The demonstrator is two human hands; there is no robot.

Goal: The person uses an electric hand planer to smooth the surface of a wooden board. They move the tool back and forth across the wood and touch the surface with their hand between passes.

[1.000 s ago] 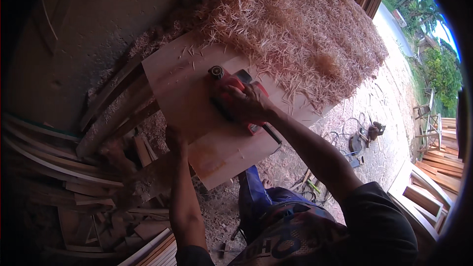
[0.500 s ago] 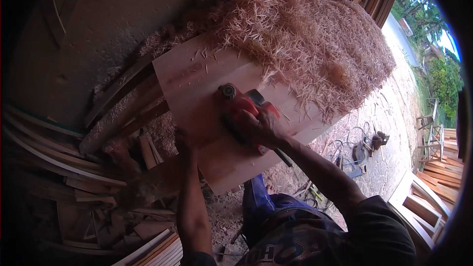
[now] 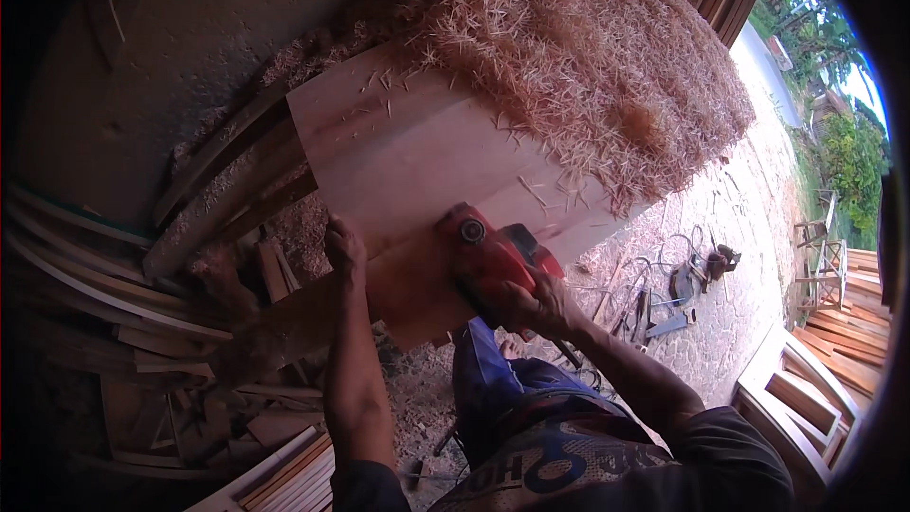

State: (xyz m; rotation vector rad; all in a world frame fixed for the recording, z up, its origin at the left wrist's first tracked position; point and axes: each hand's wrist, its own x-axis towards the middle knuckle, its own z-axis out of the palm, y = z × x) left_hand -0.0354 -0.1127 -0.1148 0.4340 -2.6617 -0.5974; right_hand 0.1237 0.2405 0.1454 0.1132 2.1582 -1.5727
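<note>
A wide, pale wooden board (image 3: pixel 379 147) lies tilted across the middle of the view. My right hand (image 3: pixel 536 301) is wrapped round the handle of a red and black electric planer (image 3: pixel 493 265), which rests on the board near its close edge. At the board's left edge is my left hand (image 3: pixel 346 251), its fingers curled in at the edge and partly hidden. Loose shavings dot the board's far part.
A big heap of wood shavings (image 3: pixel 588 66) covers the board's far right side. Offcuts and curved strips (image 3: pixel 114 275) pile up at the left. Tools, among them a handsaw (image 3: pixel 671 324), lie on the ground at right. Wooden frames (image 3: pixel 806 398) stand at the lower right.
The planer, with my right hand on it, has come nearer to me and slightly right along the board. My left hand has shifted a little up along the board's edge.
</note>
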